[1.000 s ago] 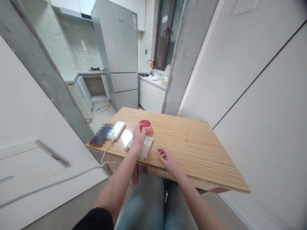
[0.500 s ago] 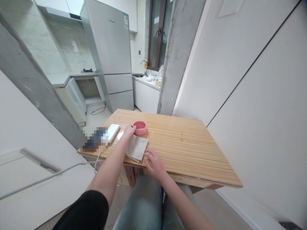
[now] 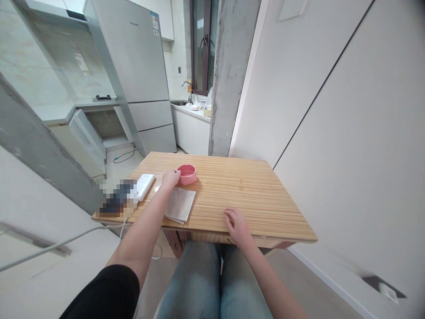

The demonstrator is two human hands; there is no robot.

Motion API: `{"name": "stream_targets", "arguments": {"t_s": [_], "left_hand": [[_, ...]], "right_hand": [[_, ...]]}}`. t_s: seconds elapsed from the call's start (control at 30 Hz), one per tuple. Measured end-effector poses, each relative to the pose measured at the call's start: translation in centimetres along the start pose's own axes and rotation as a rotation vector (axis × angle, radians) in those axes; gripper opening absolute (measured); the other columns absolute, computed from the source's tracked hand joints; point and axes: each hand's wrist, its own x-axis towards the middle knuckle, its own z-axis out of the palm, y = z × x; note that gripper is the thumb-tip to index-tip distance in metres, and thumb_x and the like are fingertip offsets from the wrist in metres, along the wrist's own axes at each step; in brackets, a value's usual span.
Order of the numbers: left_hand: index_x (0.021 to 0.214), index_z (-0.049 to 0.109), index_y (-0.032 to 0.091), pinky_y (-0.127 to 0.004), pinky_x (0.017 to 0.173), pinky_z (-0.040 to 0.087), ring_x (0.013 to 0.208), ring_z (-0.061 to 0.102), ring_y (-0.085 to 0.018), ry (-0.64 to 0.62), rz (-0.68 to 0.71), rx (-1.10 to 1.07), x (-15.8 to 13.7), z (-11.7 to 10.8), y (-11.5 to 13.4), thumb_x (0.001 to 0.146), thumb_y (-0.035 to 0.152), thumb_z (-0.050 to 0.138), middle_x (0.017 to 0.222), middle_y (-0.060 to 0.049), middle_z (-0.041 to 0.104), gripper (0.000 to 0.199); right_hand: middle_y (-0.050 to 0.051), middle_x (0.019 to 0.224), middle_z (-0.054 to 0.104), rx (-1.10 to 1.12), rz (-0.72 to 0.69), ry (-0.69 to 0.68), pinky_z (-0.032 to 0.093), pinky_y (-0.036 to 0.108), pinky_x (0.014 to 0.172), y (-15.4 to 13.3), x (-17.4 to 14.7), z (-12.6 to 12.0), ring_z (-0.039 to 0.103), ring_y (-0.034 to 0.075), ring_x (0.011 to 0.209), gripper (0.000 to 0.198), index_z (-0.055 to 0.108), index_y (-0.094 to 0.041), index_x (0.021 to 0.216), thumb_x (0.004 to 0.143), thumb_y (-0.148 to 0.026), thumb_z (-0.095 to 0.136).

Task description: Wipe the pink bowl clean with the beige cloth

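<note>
My left hand [image 3: 170, 179] reaches over the wooden table [image 3: 262, 195] and grips the near left rim of a pink ashtray [image 3: 187, 178]. The ashtray stands upright, and its inside looks bare. Just below it, a folded light-grey cloth [image 3: 180, 204] lies flat, partly hidden by my left wrist. My right hand [image 3: 237, 226] rests at the table's front edge, to the right of the cloth and apart from it. Its fingers are loosely bent, with nothing visible in them.
Left of my forearm lie a white power bank-like block [image 3: 145, 186] and a blurred-out dark object [image 3: 117, 199]. A white cable [image 3: 99, 228] hangs off the left edge. Beyond the table stand a fridge [image 3: 139, 57], a grey pillar [image 3: 229, 79] and a sink counter [image 3: 192, 128].
My right hand has moved right, away from the cloth's corner. My left hand stays on the ashtray's rim, and the whole view has shifted slightly.
</note>
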Motion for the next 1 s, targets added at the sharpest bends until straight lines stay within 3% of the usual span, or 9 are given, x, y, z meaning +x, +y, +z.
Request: {"name": "stream_targets", "arguments": {"t_s": [0.2, 0.4, 0.53, 0.73, 1.0], "left_hand": [[0.070, 0.067, 0.012, -0.030, 0.067, 0.041, 0.075, 0.063, -0.023, -0.110, 0.124, 0.046, -3.3, 4.7, 6.5, 0.082, 0.031, 0.041, 0.074, -0.014, 0.068, 0.034], [0.082, 0.071, 0.012, -0.029, 0.068, 0.043, 0.080, 0.065, -0.022, -0.198, 0.218, 0.034, -7.4, 9.1, 10.9, 0.083, 0.028, 0.040, 0.086, -0.016, 0.071, 0.035], [0.093, 0.071, 0.010, -0.030, 0.075, 0.043, 0.090, 0.065, -0.024, -0.199, 0.238, 0.062, -8.6, 9.8, 11.9, 0.084, 0.027, 0.039, 0.096, -0.020, 0.069, 0.037], [0.096, 0.070, 0.008, -0.031, 0.081, 0.044, 0.095, 0.063, -0.025, -0.206, 0.197, 0.134, -9.0, 10.0, 11.9, 0.084, 0.025, 0.037, 0.102, -0.021, 0.068, 0.039], [0.093, 0.070, 0.007, -0.032, 0.083, 0.045, 0.096, 0.063, -0.027, -0.179, 0.182, 0.195, -8.8, 9.4, 10.9, 0.082, 0.026, 0.038, 0.099, -0.021, 0.069, 0.039]], "right_hand": [[0.015, 0.123, 0.058, 0.281, 0.283, 0.172, 0.045, 0.045, 0.097, 2.8, 2.4, -0.2, 0.057, 0.024, 0.111, 0.047, 0.051, -0.017, 0.125, 0.087, -0.043, 0.045], [0.015, 0.137, 0.048, 0.520, 0.407, 0.228, 0.038, 0.044, 0.105, 5.2, 5.9, -0.7, 0.050, 0.023, 0.123, 0.069, 0.044, -0.013, 0.133, 0.084, -0.062, 0.037], [0.010, 0.137, 0.049, 0.409, 0.361, 0.223, 0.030, 0.042, 0.110, 4.3, 6.8, -1.2, 0.042, 0.022, 0.130, 0.061, 0.050, -0.017, 0.129, 0.085, -0.058, 0.043], [0.012, 0.125, 0.059, 0.277, 0.318, 0.193, 0.040, 0.038, 0.100, 3.5, 7.2, -0.8, 0.054, 0.023, 0.117, 0.053, 0.053, -0.017, 0.125, 0.089, -0.053, 0.037], [0.016, 0.116, 0.062, -0.203, 0.264, 0.098, 0.035, 0.038, 0.098, 3.0, 7.2, 0.1, 0.051, 0.026, 0.116, 0.048, 0.058, -0.014, 0.115, 0.095, -0.042, 0.026]]}}
